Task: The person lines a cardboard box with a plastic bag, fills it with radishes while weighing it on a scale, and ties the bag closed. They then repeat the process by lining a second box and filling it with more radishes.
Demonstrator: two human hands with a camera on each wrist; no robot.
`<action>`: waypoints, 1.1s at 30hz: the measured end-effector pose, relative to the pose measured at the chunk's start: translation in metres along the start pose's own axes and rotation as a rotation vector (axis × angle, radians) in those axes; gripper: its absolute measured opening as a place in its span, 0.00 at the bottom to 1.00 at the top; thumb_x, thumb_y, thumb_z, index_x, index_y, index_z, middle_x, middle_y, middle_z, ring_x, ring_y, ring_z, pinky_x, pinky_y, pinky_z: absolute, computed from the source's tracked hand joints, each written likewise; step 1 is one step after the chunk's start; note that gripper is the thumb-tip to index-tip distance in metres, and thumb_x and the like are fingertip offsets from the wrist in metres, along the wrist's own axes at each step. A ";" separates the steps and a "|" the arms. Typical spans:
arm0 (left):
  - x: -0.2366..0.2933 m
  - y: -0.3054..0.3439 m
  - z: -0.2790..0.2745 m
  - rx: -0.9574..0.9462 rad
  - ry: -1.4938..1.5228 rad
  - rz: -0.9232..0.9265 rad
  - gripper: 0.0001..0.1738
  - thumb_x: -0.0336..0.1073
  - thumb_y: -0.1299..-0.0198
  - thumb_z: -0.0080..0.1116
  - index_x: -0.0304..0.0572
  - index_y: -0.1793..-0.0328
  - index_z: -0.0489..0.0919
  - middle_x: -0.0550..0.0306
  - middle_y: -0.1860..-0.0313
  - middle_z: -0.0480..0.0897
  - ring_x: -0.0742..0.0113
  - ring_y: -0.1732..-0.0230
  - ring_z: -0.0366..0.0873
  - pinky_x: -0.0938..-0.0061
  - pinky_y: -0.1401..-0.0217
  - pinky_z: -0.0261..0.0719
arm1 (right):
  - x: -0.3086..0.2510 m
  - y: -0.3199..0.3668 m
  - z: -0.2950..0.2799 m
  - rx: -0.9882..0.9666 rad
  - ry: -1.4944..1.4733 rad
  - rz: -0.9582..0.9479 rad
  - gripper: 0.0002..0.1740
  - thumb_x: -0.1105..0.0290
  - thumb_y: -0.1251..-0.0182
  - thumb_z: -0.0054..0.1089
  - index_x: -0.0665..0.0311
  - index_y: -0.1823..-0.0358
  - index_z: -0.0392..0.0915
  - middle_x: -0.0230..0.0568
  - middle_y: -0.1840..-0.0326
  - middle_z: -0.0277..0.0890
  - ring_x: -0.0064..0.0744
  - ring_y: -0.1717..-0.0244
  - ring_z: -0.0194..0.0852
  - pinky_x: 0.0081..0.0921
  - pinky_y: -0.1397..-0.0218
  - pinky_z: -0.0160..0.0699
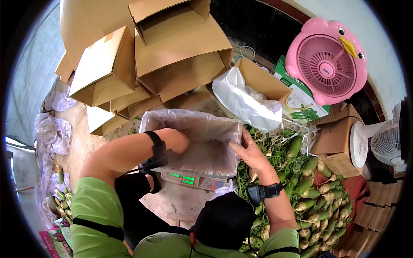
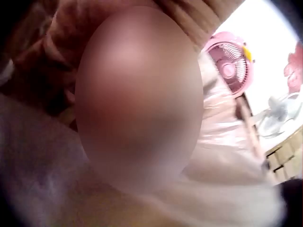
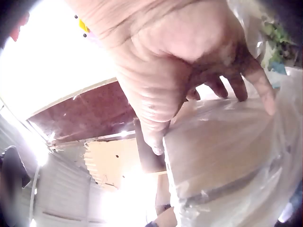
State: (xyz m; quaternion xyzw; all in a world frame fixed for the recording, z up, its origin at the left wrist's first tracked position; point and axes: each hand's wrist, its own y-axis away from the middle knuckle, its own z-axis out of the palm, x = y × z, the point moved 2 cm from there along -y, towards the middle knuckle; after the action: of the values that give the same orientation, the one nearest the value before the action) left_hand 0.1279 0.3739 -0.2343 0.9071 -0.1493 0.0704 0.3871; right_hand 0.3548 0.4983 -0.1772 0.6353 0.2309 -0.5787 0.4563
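A cardboard box (image 1: 202, 161) lined with a clear plastic bag (image 1: 185, 115) sits on a digital scale (image 1: 193, 179) with green lit digits. My left hand (image 1: 175, 141) reaches down inside the box, near its left side. In the left wrist view a blurred oval covers much of the picture, and I cannot tell how the left fingers lie. At the box's right wall, my right hand (image 1: 251, 154) grips the lined rim, thumb on the inner side. The right wrist view shows its fingers (image 3: 258, 82) spread along the plastic-covered outer face.
Green-topped radishes (image 1: 318, 202) with leaves lie heaped to the right. Several cardboard boxes (image 1: 180, 56) are stacked at the back left. A box with white plastic (image 1: 254, 101) stands behind. A pink fan (image 1: 327, 64) and a white fan (image 1: 385, 144) are at the right.
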 end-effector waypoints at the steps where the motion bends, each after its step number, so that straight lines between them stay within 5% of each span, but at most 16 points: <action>1: -0.002 -0.001 0.004 -0.076 0.012 -0.079 0.14 0.31 0.51 0.49 0.36 0.62 0.83 0.45 0.57 0.81 0.51 0.54 0.78 0.61 0.53 0.75 | 0.002 -0.001 -0.001 0.000 0.000 -0.004 0.54 0.51 0.48 0.65 0.69 0.29 0.41 0.51 0.31 0.51 0.42 0.32 0.51 0.32 0.32 0.52; 2: -0.004 -0.010 0.006 -0.221 0.010 -0.182 0.16 0.33 0.50 0.48 0.36 0.58 0.82 0.46 0.53 0.80 0.51 0.51 0.77 0.60 0.49 0.73 | 0.006 -0.001 -0.001 -0.017 0.007 -0.018 0.55 0.51 0.49 0.65 0.69 0.29 0.42 0.51 0.31 0.51 0.42 0.32 0.51 0.33 0.32 0.52; 5: -0.008 -0.015 0.013 -0.089 0.147 -0.377 0.17 0.34 0.51 0.49 0.37 0.57 0.82 0.47 0.52 0.80 0.50 0.50 0.77 0.59 0.49 0.74 | 0.007 0.002 -0.002 -0.023 0.013 -0.028 0.55 0.50 0.51 0.66 0.68 0.29 0.42 0.51 0.31 0.51 0.43 0.32 0.52 0.33 0.32 0.52; 7: -0.011 -0.025 0.015 -0.227 0.141 -0.416 0.17 0.35 0.51 0.51 0.39 0.57 0.82 0.47 0.53 0.81 0.50 0.51 0.78 0.58 0.50 0.75 | 0.003 0.001 -0.001 -0.024 0.016 -0.038 0.56 0.50 0.51 0.67 0.68 0.29 0.42 0.51 0.31 0.51 0.44 0.33 0.52 0.34 0.32 0.53; 11: -0.014 -0.036 0.027 -0.187 0.052 -0.341 0.14 0.34 0.52 0.52 0.40 0.61 0.83 0.46 0.58 0.82 0.51 0.55 0.80 0.60 0.54 0.77 | 0.002 -0.002 0.001 -0.021 0.033 -0.024 0.55 0.51 0.51 0.66 0.68 0.29 0.42 0.51 0.31 0.52 0.43 0.33 0.53 0.33 0.33 0.54; 14: 0.025 -0.013 -0.016 0.060 -0.052 -0.129 0.12 0.31 0.50 0.50 0.41 0.65 0.84 0.48 0.61 0.82 0.51 0.58 0.80 0.63 0.56 0.78 | 0.001 0.002 0.004 -0.011 0.015 -0.006 0.55 0.51 0.50 0.66 0.68 0.29 0.42 0.51 0.32 0.53 0.41 0.34 0.54 0.32 0.33 0.54; 18: 0.053 -0.024 -0.043 -0.011 -0.065 -0.062 0.13 0.31 0.48 0.48 0.41 0.61 0.83 0.46 0.57 0.81 0.50 0.54 0.78 0.63 0.51 0.75 | -0.001 0.001 0.006 0.010 -0.047 0.013 0.54 0.51 0.49 0.65 0.68 0.29 0.42 0.52 0.34 0.55 0.39 0.36 0.56 0.31 0.36 0.58; 20: 0.056 -0.031 -0.031 0.132 0.464 -0.132 0.15 0.33 0.47 0.48 0.42 0.56 0.82 0.45 0.52 0.79 0.49 0.49 0.76 0.62 0.45 0.71 | 0.005 0.000 0.006 0.013 -0.047 0.010 0.54 0.51 0.49 0.65 0.68 0.29 0.43 0.52 0.34 0.56 0.38 0.36 0.57 0.30 0.37 0.59; 21: 0.055 -0.034 -0.033 -0.143 0.224 -0.091 0.17 0.35 0.45 0.48 0.43 0.51 0.81 0.45 0.48 0.77 0.48 0.45 0.73 0.60 0.42 0.68 | 0.009 0.000 0.005 0.030 -0.010 -0.012 0.54 0.51 0.49 0.65 0.68 0.29 0.43 0.52 0.35 0.56 0.37 0.37 0.58 0.30 0.38 0.61; 24: 0.049 -0.045 -0.028 -0.203 0.102 -0.065 0.17 0.38 0.46 0.50 0.41 0.52 0.81 0.45 0.50 0.78 0.48 0.48 0.75 0.61 0.45 0.70 | 0.012 -0.001 0.001 0.040 0.004 -0.003 0.53 0.51 0.48 0.64 0.69 0.30 0.43 0.51 0.35 0.57 0.37 0.38 0.59 0.29 0.39 0.62; 26: 0.058 -0.029 -0.052 -0.096 0.186 -0.099 0.16 0.34 0.49 0.49 0.34 0.57 0.81 0.43 0.53 0.79 0.47 0.51 0.76 0.60 0.49 0.73 | 0.004 0.007 0.004 0.044 -0.013 0.101 0.53 0.49 0.47 0.64 0.71 0.30 0.44 0.50 0.36 0.58 0.37 0.39 0.60 0.30 0.39 0.62; 29: 0.081 0.030 -0.088 0.106 0.165 -0.044 0.14 0.35 0.50 0.52 0.37 0.61 0.82 0.45 0.61 0.81 0.47 0.60 0.78 0.61 0.56 0.76 | 0.009 0.001 0.005 0.039 -0.036 0.048 0.53 0.48 0.48 0.63 0.71 0.30 0.45 0.50 0.35 0.58 0.38 0.39 0.60 0.30 0.39 0.62; 31: 0.079 0.072 -0.103 0.524 0.064 0.167 0.14 0.38 0.48 0.53 0.35 0.63 0.80 0.46 0.58 0.79 0.49 0.57 0.77 0.63 0.54 0.75 | 0.007 0.000 0.005 0.041 -0.016 0.067 0.52 0.46 0.48 0.62 0.70 0.31 0.47 0.50 0.34 0.57 0.39 0.37 0.58 0.30 0.37 0.60; 33: 0.062 0.104 -0.107 0.930 0.365 -0.063 0.17 0.39 0.47 0.55 0.39 0.53 0.78 0.46 0.59 0.78 0.48 0.55 0.75 0.63 0.50 0.73 | 0.010 -0.002 0.003 0.036 -0.007 0.052 0.51 0.46 0.47 0.61 0.70 0.31 0.47 0.50 0.34 0.57 0.39 0.36 0.58 0.30 0.38 0.61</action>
State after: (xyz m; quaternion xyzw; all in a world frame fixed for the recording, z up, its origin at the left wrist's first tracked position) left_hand 0.1511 0.3693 -0.0748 0.9606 -0.0046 0.2756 -0.0366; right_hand 0.3537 0.4942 -0.1870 0.6473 0.2024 -0.5728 0.4605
